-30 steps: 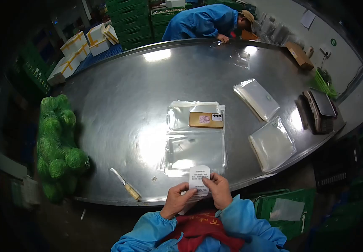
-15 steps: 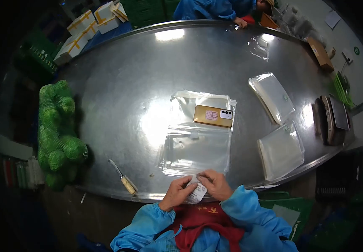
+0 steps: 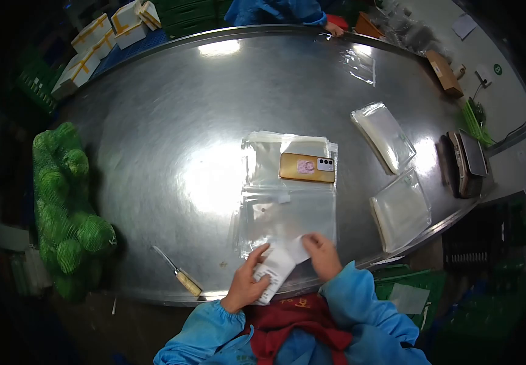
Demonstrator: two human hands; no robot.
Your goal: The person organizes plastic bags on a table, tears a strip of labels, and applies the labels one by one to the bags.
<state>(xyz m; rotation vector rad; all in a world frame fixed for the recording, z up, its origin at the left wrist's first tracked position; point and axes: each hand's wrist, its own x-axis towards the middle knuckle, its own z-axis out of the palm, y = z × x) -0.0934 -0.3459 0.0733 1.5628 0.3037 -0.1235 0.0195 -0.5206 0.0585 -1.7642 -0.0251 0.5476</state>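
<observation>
Just over the table's near edge, my left hand (image 3: 249, 281) grips a strip of white printed labels (image 3: 273, 272). My right hand (image 3: 322, 254) pinches the upper right end of the white material, a small piece that looks blurred. Beyond them lies a stack of clear plastic bags (image 3: 266, 210), partly covered by the hands and labels. A gold phone (image 3: 307, 168) with a pink holder rests face down on the stack's upper part. To the left of my hands lies a knife (image 3: 188, 282) with a wooden handle.
Green net bags of round produce (image 3: 65, 201) lie at the metal table's (image 3: 147, 121) left end. More clear bags (image 3: 385, 137) (image 3: 402, 210) and a dark device (image 3: 470, 161) are at the right. A co-worker's hand (image 3: 334, 28) is at the far edge.
The white labels are spread out and more visible. My right hand has moved up and right from my left hand, with a piece of the white material. The view has shifted slightly.
</observation>
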